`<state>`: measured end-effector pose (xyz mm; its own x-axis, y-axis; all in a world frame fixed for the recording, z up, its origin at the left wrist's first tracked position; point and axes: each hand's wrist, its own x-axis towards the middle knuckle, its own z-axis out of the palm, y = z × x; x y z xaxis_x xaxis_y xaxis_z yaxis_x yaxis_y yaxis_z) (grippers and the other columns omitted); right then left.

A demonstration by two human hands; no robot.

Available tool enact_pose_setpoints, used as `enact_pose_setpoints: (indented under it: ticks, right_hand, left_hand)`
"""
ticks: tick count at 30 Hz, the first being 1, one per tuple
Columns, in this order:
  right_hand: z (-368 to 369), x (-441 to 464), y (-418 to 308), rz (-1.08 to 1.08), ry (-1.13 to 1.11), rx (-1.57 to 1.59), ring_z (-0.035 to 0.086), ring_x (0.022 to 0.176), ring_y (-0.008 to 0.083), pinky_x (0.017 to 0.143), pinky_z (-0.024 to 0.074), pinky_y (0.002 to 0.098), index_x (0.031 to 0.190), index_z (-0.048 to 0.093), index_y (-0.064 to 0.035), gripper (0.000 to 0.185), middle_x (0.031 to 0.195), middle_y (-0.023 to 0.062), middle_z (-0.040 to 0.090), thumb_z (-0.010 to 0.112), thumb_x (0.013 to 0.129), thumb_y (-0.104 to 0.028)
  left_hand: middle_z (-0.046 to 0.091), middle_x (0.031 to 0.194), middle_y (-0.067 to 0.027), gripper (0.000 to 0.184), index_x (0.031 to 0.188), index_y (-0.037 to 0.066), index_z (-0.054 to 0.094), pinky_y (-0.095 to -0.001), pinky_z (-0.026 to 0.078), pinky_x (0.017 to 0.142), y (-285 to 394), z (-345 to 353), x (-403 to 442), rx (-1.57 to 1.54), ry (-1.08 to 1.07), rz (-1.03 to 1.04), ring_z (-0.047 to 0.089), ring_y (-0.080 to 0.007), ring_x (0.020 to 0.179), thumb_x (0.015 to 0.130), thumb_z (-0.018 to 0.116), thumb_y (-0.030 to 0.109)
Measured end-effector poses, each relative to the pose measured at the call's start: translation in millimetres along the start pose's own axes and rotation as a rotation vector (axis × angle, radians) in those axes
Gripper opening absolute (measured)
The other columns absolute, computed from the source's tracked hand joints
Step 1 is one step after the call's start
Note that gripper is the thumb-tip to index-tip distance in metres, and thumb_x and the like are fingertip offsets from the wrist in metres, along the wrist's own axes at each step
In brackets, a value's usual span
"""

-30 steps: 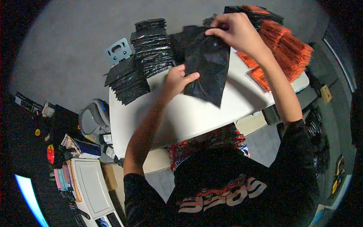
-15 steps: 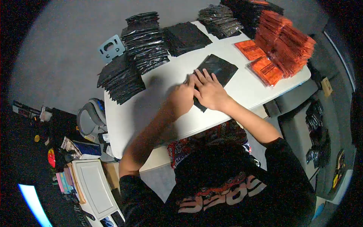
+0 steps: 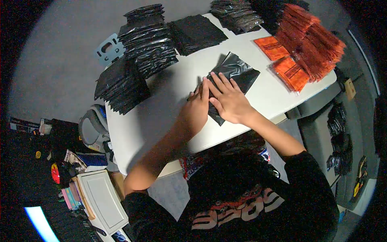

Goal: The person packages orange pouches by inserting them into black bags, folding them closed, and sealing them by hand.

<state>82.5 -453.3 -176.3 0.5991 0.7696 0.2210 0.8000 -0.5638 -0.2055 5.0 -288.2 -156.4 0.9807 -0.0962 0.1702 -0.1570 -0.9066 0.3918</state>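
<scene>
A black plastic bag point(image 3: 243, 75) lies on the white table in front of me, its far end creased and shiny. My right hand point(image 3: 231, 101) rests flat on the bag, fingers stretched and slightly spread. Along the bag's left edge is my left hand point(image 3: 196, 109), fingers extended, its index finger close beside the right hand's fingers. Both hands cover the middle of the bag, and part of its left edge is hidden.
Stacks of folded black bags point(image 3: 147, 44) line the table's far left side, with a flat black pile point(image 3: 197, 34) beside them. Orange packets point(image 3: 292, 74) and a tall orange stack point(image 3: 312, 44) occupy the right end. A grey chair point(image 3: 93, 127) stands left of the white table point(image 3: 161, 109).
My left hand has straightened from a more curled shape. The bag's far end now looks more creased and raised. The whole view has shifted slightly.
</scene>
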Motion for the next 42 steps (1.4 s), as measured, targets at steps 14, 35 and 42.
enact_pose_setpoints:
  ticks: [14, 35, 42]
  right_hand:
    - [-32.6, 85.3, 137.5, 0.053, 0.187, 0.212, 0.069, 0.076, 0.0332, 0.075, 0.0521, 0.0447, 0.099, 0.073, 0.0018, 0.034, 0.089, 0.0186, 0.074, 0.066, 0.100, -0.031]
    - [-7.1, 46.2, 83.7, -0.322, -0.092, 0.378, 0.033, 0.152, 0.0387, 0.127, 0.0258, 0.0462, 0.150, 0.047, 0.0038, 0.053, 0.159, 0.0208, 0.045, 0.040, 0.110, -0.030]
    - [-11.0, 36.2, 86.5, -0.280, -0.072, 0.066, 0.023, 0.157, 0.0366, 0.128, 0.0187, 0.0513, 0.157, 0.041, -0.0065, 0.055, 0.166, 0.0163, 0.034, 0.039, 0.110, -0.035]
  left_hand:
    - [0.031, 0.158, -0.0400, 0.080, 0.153, -0.016, 0.028, -0.0594, 0.025, 0.123, 40.5, 29.7, 20.8, 0.187, 0.131, -0.069, 0.026, -0.0568, 0.149, 0.104, 0.054, 0.042]
    - [0.023, 0.166, -0.0303, 0.086, 0.156, -0.009, 0.030, -0.0764, 0.024, 0.114, 36.6, 47.7, 32.3, 0.335, 0.092, -0.187, 0.025, -0.0507, 0.152, 0.099, 0.058, 0.049]
    - [0.023, 0.168, -0.0225, 0.089, 0.156, -0.007, 0.033, -0.0799, 0.025, 0.110, 40.5, 44.1, 31.4, 0.260, 0.098, -0.228, 0.022, -0.0554, 0.150, 0.095, 0.061, 0.051]
